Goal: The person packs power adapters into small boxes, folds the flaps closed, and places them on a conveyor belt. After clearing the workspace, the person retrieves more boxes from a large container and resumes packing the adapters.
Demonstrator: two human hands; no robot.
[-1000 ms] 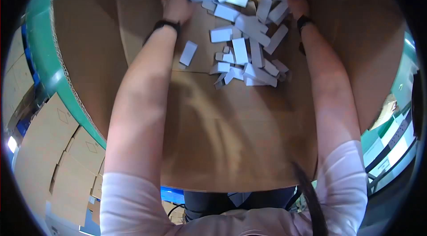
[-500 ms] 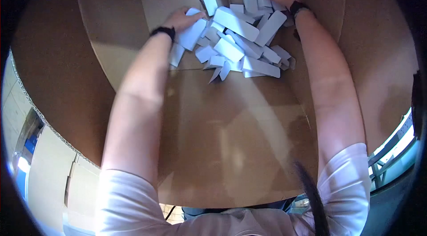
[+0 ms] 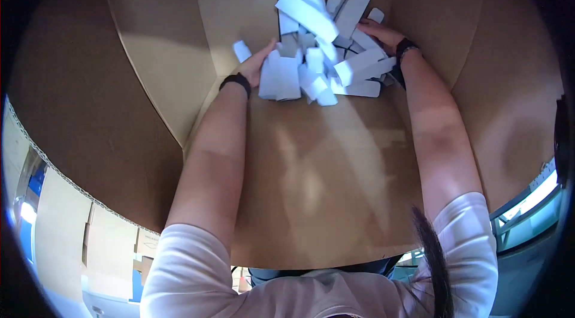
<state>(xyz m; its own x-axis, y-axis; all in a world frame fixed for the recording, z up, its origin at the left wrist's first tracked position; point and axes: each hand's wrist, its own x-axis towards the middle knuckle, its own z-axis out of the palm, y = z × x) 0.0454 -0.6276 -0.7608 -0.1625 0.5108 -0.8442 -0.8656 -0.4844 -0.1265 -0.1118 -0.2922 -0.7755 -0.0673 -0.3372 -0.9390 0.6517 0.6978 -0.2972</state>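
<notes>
A loose heap of small white cartons (image 3: 306,15) lies at the far end inside a big brown cardboard box (image 3: 299,198). At the heap's left side is my left hand (image 3: 256,65), its fingers stretched out against a wide white carton (image 3: 280,77). Beyond that hand, one small white carton (image 3: 241,50) sits apart from the heap. My right hand (image 3: 383,36) reaches in along the right side, fingers extended among the cartons; their tips are partly hidden. It touches the heap next to a long white carton (image 3: 353,12).
Tall cardboard walls rise on both sides, the left wall (image 3: 138,66) and the right wall (image 3: 503,78). The near wall's edge (image 3: 317,264) runs close to my body. A dark hanging strand (image 3: 432,258) crosses in front of my right sleeve. Pale cardboard panels (image 3: 63,216) stand outside, left.
Both hands have come nearer to me, the left also moving inward to the right. The cartons between them have shifted and tumbled into a narrower heap.
</notes>
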